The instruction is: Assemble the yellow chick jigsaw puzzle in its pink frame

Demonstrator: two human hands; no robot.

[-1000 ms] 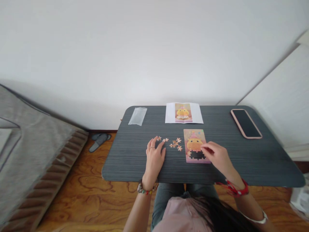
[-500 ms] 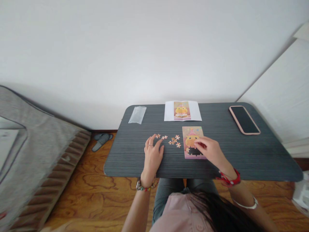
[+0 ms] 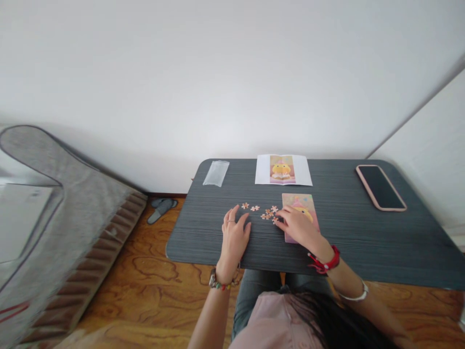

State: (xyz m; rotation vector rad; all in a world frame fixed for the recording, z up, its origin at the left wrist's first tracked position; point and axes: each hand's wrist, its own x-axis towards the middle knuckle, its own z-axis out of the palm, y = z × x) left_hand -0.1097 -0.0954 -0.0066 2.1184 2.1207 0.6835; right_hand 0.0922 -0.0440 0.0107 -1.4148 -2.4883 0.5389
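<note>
My left hand rests on the dark table with its fingers spread, just below two loose puzzle pieces. It holds nothing. Over the jigsaw puzzle, which shows a yellow character on a pink ground, lies my right hand. Its thumb and forefinger are apart and reach the right edge of a small cluster of loose pieces. One piece sits at those fingertips; no firm grip on it shows. The hand hides much of the puzzle's middle and lower part.
Behind the puzzle lies a creased white sheet with the printed picture. A clear plastic bag is at the table's back left, a pink-cased phone at the right. Slippers lie on the floor beside a grey-covered bed.
My right hand has moved left from the gap in the puzzle to the loose pieces. My left hand stays beside the pieces. The whole view has shifted slightly.
</note>
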